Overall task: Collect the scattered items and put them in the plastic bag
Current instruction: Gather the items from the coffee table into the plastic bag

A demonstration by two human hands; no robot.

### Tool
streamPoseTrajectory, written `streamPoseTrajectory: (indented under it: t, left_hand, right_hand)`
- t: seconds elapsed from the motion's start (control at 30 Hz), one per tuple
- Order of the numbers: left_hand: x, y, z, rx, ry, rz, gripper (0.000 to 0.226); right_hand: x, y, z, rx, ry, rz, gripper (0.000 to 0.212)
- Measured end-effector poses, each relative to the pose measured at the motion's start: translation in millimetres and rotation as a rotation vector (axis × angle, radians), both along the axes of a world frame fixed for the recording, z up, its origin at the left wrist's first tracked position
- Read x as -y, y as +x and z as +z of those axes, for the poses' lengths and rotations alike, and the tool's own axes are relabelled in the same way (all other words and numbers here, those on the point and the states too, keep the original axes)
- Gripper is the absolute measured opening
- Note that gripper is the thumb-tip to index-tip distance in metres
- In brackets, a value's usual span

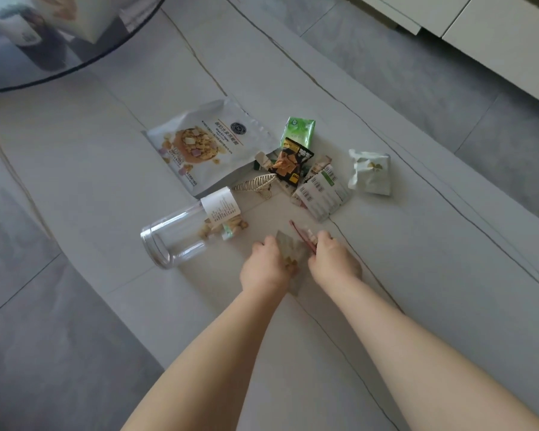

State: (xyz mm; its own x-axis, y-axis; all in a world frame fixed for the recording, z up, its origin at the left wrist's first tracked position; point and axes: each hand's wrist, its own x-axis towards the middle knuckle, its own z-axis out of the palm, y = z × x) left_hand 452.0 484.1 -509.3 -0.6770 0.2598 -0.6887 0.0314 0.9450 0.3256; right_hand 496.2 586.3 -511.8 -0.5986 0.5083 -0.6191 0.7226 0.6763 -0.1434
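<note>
— Two hands are low on the floor, and between them is a small clear plastic bag [290,253]. Do you see it well?

— Only partly. The left hand [266,269] covers its left edge, fingers curled on it, and some yellowish pieces show inside the bag near that hand. The lower corner of the bag sticks out under the wrist. It is blurred, so I cannot say if the bag's mouth is open.

— And the right hand [333,262]?

— It is closed around thin red strips [302,236] and something pale, just at the bag's right edge. What the pale thing is, I cannot tell.

— What lies around?

— To the left, a clear jar [181,236] lies on its side, its open mouth toward the lower left; a few crumbly snack pieces sit inside near the white label. Behind it are a metal coil [255,183] and a big white oat crisp pouch [209,144], flat on the floor tiles [417,275]. Farther right are a black and orange snack packet [293,164], a green packet [301,129], a torn box with barcodes [321,194] and a crumpled white wrapper [369,172], apart from the others.

— And at the top left?

— A dark round rim [75,71], cut off by the picture's edge; the things behind it are too blurred to name.
</note>
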Motion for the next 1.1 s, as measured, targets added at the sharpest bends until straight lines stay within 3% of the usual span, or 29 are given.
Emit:
streamPoseTrajectory:
  t: [0.2, 0.47, 0.8, 1.1]
  left_hand:
    - [37.6, 12.0, 43.4, -0.008, 0.015, 0.017, 0.039]
    - [127.2, 38.3, 142.5, -0.056, 0.152, 0.335, 0.036]
    - [334.3, 109.9, 220.2, -0.193, 0.065, 0.851, 0.047]
    - [485.7, 232.3, 227.5, -0.19, 0.101, 1.271, 0.04]
  right_hand:
    - [14.3, 18.3, 44.2, -0.044, -0.192, -0.006, 0.031]
    - [77.5, 16.2, 141.4, -0.117, -0.37, 0.134, 0.038]
    - [284.5, 28.9, 220.4, -0.097, -0.577, 0.568, 0.035]
    - [471.3, 115.0, 222.1, -0.006, -0.738, 0.638, 0.022]
